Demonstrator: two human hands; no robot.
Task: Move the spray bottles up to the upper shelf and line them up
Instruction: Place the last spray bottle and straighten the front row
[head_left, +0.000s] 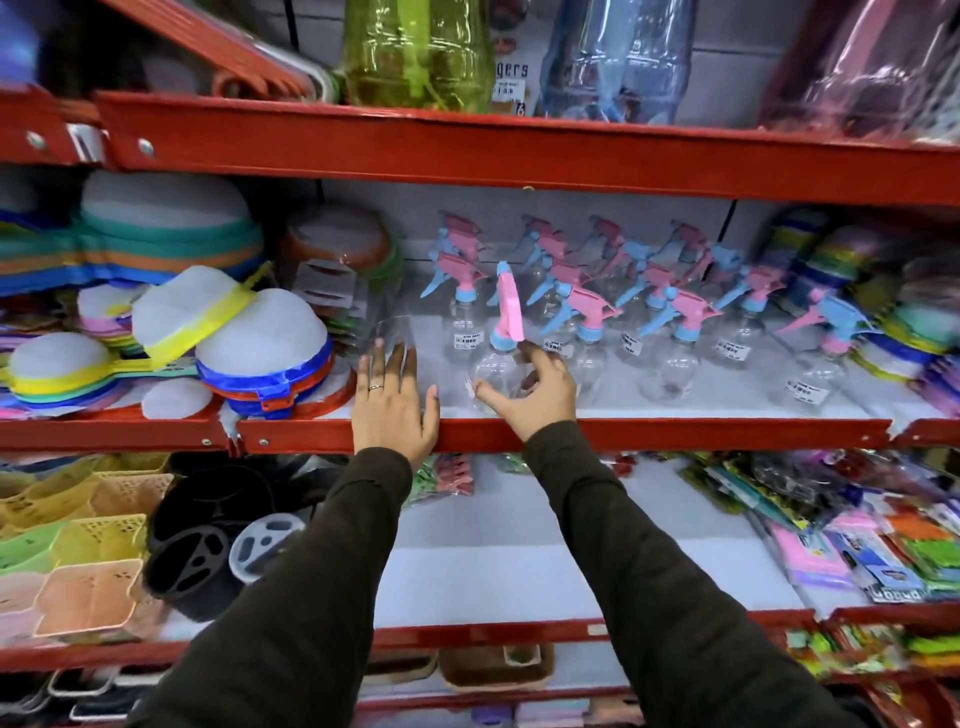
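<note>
The right hand grasps a clear bottle at the shelf front, the left hand lies released beside it, and a careless push could topple the row behind.

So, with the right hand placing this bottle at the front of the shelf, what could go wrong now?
1. The right hand grips the clear spray bottle only low on its body; its tall pink head could tip it over.
2. The standing bottles behind are crowded, so a bump may topple several.
3. The bottle sits near the red shelf edge and might fall off.
</note>
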